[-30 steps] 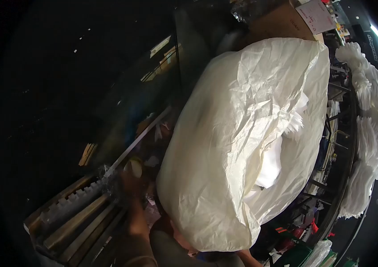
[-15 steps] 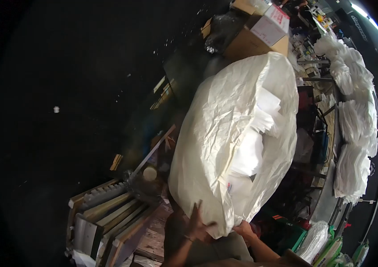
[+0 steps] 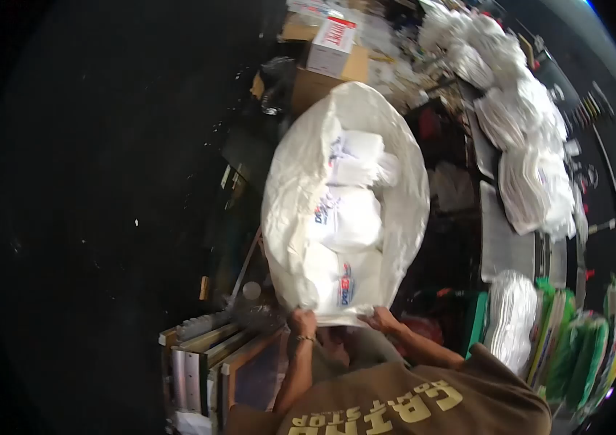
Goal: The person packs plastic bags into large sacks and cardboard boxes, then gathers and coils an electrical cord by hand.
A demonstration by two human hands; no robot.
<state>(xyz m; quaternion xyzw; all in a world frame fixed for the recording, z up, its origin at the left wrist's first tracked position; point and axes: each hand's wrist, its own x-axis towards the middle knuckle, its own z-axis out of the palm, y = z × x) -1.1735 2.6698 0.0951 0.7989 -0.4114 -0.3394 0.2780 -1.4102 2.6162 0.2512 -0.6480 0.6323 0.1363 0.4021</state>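
Left hand (image 3: 302, 320) and right hand (image 3: 380, 319) clutch rim of crinkled white sack (image 3: 288, 196), gaping beyond grip, white bundles (image 3: 351, 217) inside probably folded.

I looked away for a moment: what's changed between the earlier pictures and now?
The left hand, open by the sack half a second ago, has closed on its near rim. The sack gapes wider, baring more of the white bundles. The right hand stays at the rim, and the bundles remain inside.
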